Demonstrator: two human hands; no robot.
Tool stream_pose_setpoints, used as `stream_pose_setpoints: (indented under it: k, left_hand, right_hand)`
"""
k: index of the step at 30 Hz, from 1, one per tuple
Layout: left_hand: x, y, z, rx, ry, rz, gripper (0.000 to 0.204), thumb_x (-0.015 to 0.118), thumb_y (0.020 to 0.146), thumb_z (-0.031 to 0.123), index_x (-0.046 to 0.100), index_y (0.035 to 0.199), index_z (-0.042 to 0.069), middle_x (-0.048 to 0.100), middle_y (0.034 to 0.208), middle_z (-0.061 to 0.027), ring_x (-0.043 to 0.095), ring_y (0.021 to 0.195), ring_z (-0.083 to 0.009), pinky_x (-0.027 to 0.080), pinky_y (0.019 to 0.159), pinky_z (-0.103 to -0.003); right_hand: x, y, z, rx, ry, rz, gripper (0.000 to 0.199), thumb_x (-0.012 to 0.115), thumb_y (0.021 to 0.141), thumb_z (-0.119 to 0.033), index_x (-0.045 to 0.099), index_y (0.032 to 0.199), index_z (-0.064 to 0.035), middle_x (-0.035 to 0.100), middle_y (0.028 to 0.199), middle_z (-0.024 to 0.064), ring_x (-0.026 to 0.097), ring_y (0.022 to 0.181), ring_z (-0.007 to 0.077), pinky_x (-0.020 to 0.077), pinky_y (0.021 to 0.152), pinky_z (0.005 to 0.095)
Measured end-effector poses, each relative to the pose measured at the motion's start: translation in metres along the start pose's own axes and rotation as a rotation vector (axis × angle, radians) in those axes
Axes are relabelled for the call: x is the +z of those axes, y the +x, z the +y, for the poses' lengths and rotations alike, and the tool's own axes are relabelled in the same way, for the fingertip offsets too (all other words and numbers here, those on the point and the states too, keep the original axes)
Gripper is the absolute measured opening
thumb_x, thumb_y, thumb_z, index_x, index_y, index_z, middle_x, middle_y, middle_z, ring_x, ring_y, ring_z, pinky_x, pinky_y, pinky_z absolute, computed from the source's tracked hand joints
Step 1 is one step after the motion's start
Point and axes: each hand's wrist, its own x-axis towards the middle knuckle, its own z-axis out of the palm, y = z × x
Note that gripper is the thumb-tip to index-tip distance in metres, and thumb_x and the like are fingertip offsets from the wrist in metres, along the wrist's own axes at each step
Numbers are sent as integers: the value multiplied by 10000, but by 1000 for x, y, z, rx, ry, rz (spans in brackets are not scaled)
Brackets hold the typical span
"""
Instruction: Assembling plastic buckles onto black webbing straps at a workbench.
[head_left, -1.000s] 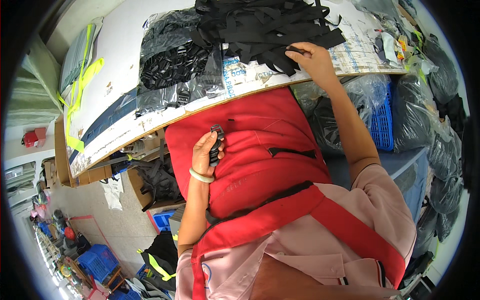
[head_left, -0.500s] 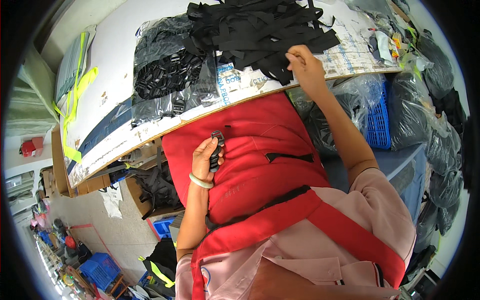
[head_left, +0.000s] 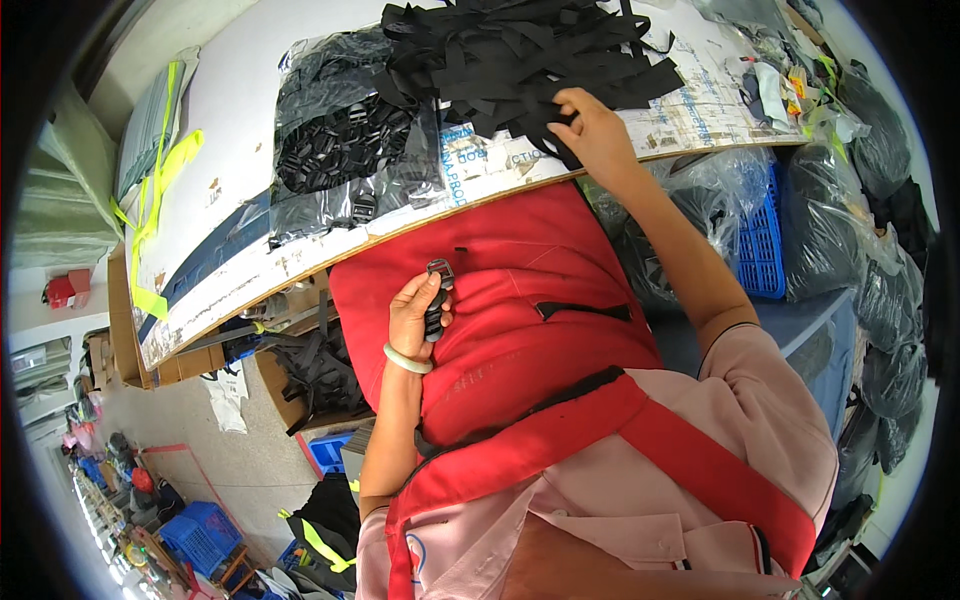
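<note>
My left hand [head_left: 415,315] rests on my red apron [head_left: 520,330] and holds a small black plastic buckle [head_left: 437,293] upright between its fingers. My right hand [head_left: 592,132] reaches out to the white table [head_left: 240,110] and pinches one black webbing strap at the near edge of a big loose pile of black straps [head_left: 530,55]. A clear bag of black buckles [head_left: 345,150] lies to the left of that pile, between the two hands.
Neon yellow strips [head_left: 150,210] lie at the table's left end. A blue crate [head_left: 762,235] and dark plastic bags [head_left: 870,160] stand on the right under the table edge. Cardboard boxes and black straps [head_left: 315,365] sit under the table; blue crates [head_left: 205,530] stand on the floor at lower left.
My right hand has drawn back a little toward the table's near edge while pinching a strap in the pile. My left hand keeps the buckle at my lap.
</note>
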Motion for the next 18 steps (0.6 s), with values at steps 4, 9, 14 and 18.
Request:
stream_pose_setpoints:
  k: [4,9,14,18]
  left_hand:
    - [0,2,0,6,-21,-17,171,634,904,156,623,982,4,615,803,-73,543,612,-127,442,455,-238]
    - [6,4,2,-15,30,-9,179,634,905,160,623,992,3,616,803,-71,541,611,-125,444,457,-237]
    - [9,1,8,25,28,-32,182,637,903,157,630,994,0,620,804,-65,541,613,-119,440,448,-234]
    - [28,-7,23,110,134,38,181,654,892,160,657,966,-5,604,717,-47,518,525,-99,402,427,-215]
  right_hand:
    - [-3,-21,23,81,-17,90,233,694,782,-86,568,972,-39,620,891,109,600,648,240,482,620,343]
    - [-11,-25,17,53,-22,115,152,659,821,-82,606,950,-20,618,848,112,612,678,246,484,634,331]
    - [-37,11,-17,-171,124,176,166,623,864,-105,643,1001,-14,638,869,127,624,742,292,494,682,320]
    - [-60,30,-62,-368,-26,264,165,621,873,-148,675,965,-21,649,816,108,617,724,284,481,663,313]
